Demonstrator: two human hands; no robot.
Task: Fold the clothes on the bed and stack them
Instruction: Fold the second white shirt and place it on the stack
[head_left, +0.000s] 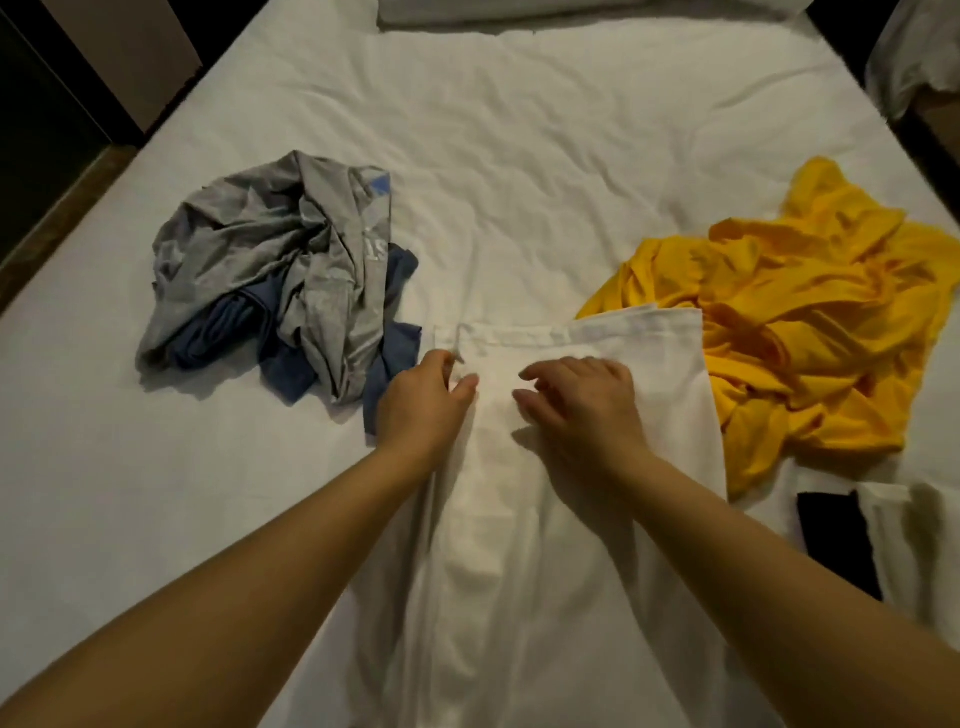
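White trousers (519, 545) lie lengthwise on the white bed (519, 156), waistband toward the far side. My left hand (423, 402) rests at the left of the waistband and pinches the cloth near a drawstring. My right hand (582, 402) lies on the trousers just right of it, fingers loosely bent and touching the fabric. A crumpled grey shirt (270, 249) sits on a blue garment (395, 353) to the left. A crumpled yellow garment (810, 322) lies to the right, partly under the trousers' edge.
A black item (836, 540) and a white cloth (904, 540) lie at the bed's right edge. A pillow (571, 10) sits at the head of the bed. Dark floor (47, 156) runs along the left side.
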